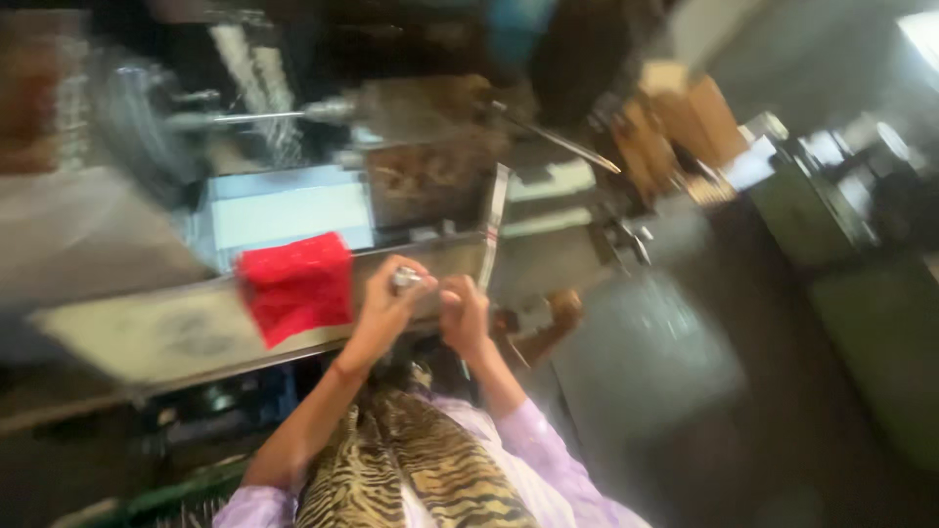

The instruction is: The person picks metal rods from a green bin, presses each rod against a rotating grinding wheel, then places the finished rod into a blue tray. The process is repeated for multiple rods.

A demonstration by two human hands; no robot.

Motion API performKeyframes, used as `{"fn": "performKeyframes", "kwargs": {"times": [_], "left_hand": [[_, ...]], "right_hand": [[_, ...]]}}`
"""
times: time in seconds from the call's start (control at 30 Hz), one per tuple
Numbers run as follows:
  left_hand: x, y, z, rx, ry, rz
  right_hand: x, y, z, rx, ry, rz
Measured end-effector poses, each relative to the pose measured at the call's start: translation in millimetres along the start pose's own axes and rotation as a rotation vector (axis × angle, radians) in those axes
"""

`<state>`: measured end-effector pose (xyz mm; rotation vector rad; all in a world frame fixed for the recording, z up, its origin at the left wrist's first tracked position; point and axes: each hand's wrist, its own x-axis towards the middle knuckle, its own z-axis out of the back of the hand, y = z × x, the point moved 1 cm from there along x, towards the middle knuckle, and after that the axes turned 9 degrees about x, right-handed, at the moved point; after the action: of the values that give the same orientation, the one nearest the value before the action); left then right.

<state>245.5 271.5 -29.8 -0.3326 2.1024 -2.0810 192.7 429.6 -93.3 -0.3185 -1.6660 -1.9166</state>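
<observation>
step: left hand (383, 311) grips small metal piece (405, 280), right hand (464, 315) closed beside it | at workbench (147, 337) front edge, near red cloth (296, 285) | next: steady two-handed fit, blurred

Both hands sit close together at the worktop (147, 332) edge. A red cloth (295, 286) lies just left of them; a machine housing (430, 176) blocks behind. Open floor (646, 372) lies right.

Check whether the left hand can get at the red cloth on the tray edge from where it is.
Probably yes. The red cloth hangs just beside the left hand, with nothing between them. But that hand's fingers seem closed on a small metal piece, so it isn't free.
</observation>
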Motion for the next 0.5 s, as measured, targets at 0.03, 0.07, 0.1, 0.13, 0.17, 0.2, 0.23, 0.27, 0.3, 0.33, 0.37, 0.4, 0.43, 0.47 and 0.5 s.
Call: {"fn": "performKeyframes", "kwargs": {"times": [0.03, 0.07, 0.1, 0.13, 0.17, 0.2, 0.23, 0.27, 0.3, 0.33, 0.37, 0.4, 0.43, 0.47, 0.5], "left_hand": [[-1, -2, -5, 0.0, 0.005, 0.04], [-3, -5, -9, 0.05, -0.036, -0.067], [-6, -8, -12, 0.096, -0.085, -0.179], [-10, -11, -14, 0.136, -0.138, -0.288], [-14, -12, -16, 0.092, -0.105, -0.234], [-17, -14, -15, 0.052, -0.082, -0.187], [-19, -14, -14, 0.014, -0.063, -0.136], [-21, -16, -11, -0.011, -0.012, -0.066], [-22, -16, -8, -0.035, 0.031, 0.005], [-23, -17, -5, -0.059, 0.069, 0.075], [-24, -18, -1, -0.031, 0.039, 0.062], [-25, -20, 2, -0.001, 0.009, 0.04], [-25, -21, 5, 0.027, -0.024, 0.011], [-27, -21, 7, -0.036, 0.022, 0.071], [-30, -20, 9, -0.096, 0.068, 0.136]], "right_hand": [[-2, 4, 1, -0.018, -0.075, 0.009], [-5, 7, 3, -0.014, -0.071, -0.017], [-7, 11, 3, -0.004, -0.061, -0.038], [-10, 14, 4, 0.008, -0.047, -0.063], [-12, 17, 5, 0.035, -0.046, -0.055], [-13, 20, 6, 0.068, -0.038, -0.036], [-13, 22, 6, 0.102, -0.026, -0.019], [-14, 26, 6, 0.098, -0.024, -0.019], [-14, 29, 6, 0.096, -0.015, -0.019], [-15, 33, 4, 0.098, -0.002, -0.019], [-16, 36, 3, 0.111, 0.004, -0.036], [-18, 40, 0, 0.126, 0.007, -0.045], [-19, 44, -2, 0.14, 0.013, -0.047], [-20, 48, -5, 0.13, 0.021, -0.035], [-22, 53, -8, 0.123, 0.029, -0.028]]}}
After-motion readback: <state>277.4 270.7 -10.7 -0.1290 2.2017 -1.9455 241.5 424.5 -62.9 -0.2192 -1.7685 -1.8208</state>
